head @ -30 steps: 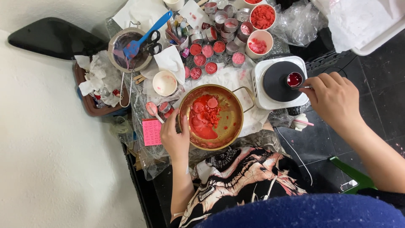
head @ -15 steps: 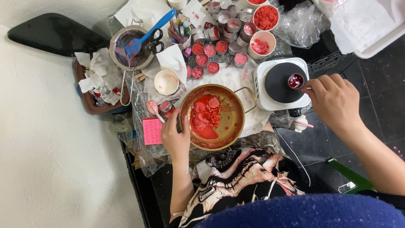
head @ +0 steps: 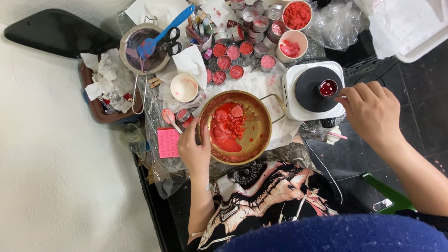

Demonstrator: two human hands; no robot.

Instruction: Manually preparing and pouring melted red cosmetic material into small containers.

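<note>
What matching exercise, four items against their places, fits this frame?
Items:
1. small tin of red liquid
2. blue spatula
3. pink sticky note
4. left hand

Places:
A. at the rim of the brass pan that holds red wax
B. on the black hotplate, beside the right hand
C. resting in the grey strainer bowl
D. on the plastic sheet left of the pan

Pairs: 1-B, 2-C, 3-D, 4-A

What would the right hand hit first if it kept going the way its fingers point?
Probably the small red-filled tin on the black hotplate; the right hand points left at it, fingertips beside it.
</note>
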